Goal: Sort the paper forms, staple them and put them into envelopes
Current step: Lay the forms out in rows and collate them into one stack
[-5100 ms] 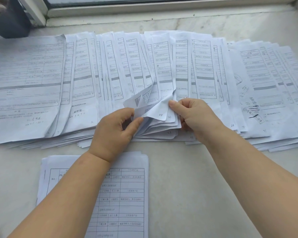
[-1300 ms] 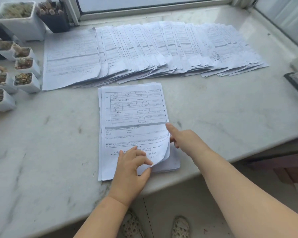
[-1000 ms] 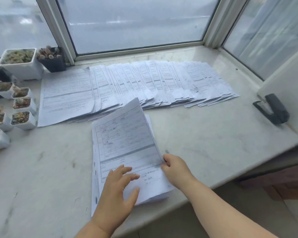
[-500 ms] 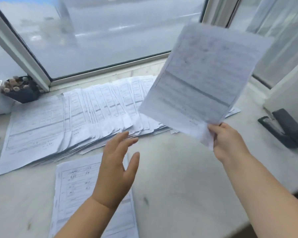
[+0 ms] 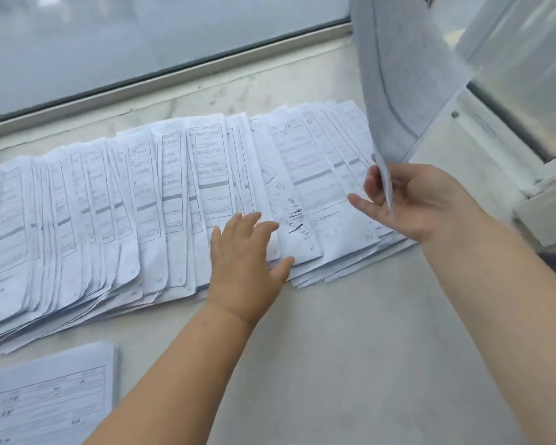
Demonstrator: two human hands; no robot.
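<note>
A long fanned row of printed paper forms [image 5: 174,194] lies across the marble sill. My left hand [image 5: 244,268] lies flat, fingers spread, on the near edges of the forms right of the middle. My right hand [image 5: 411,203] pinches the bottom corner of one loose form [image 5: 405,75], which stands almost upright above the row's right end. A second, squared stack of forms [image 5: 45,399] lies at the lower left corner.
The window frame [image 5: 161,75] runs behind the forms. A white side frame and ledge [image 5: 495,130] close off the right. Bare marble sill [image 5: 350,348] stretches between the row and the near edge.
My right hand has carried the lifted form to the right end of the fanned row. My left hand has come down from the air onto the forms. The view has swung closer.
</note>
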